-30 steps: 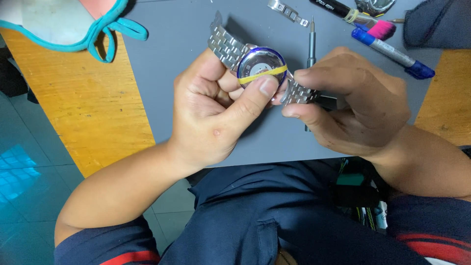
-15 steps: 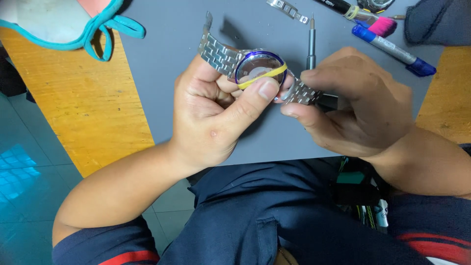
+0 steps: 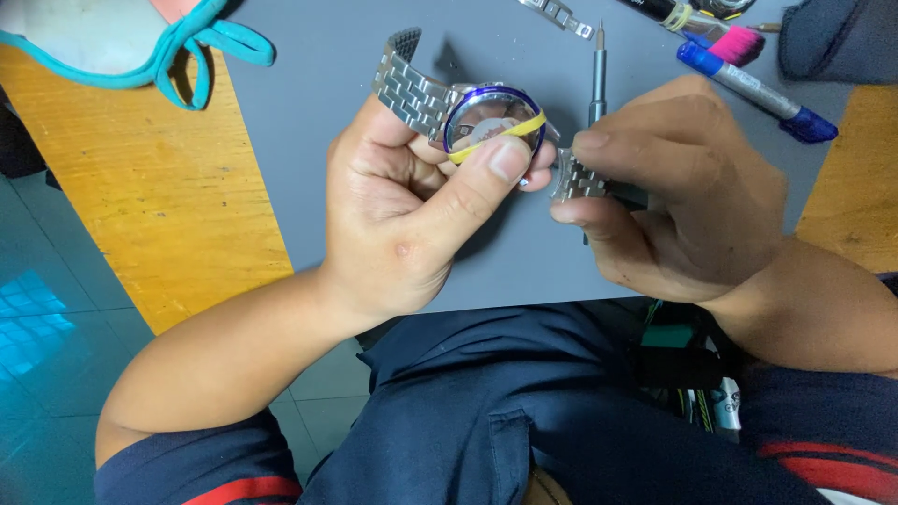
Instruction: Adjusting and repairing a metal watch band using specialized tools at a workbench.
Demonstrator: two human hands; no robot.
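Bare grey mat (image 3: 318, 187) in the centre-left of the frame, wide open between the white cloth with teal trim (image 3: 103, 42) in the upper left corner and the left hand (image 3: 402, 215). Open wooden desk (image 3: 159, 206) further left too. Upper right is crowded: a slim screwdriver (image 3: 599, 79) stands just behind the right hand (image 3: 683, 196), a blue marker (image 3: 748, 89) and a pink-capped pen (image 3: 734, 42) lie slantwise beside it, a dark cloth (image 3: 837, 37) fills the corner. A loose bracelet piece (image 3: 557, 14) sits at top centre. Both hands block the middle.

A grey mat (image 3: 327, 187) covers the wooden bench (image 3: 159, 215) across the upper frame; glossy teal floor tiles (image 3: 37, 318) show lower left.
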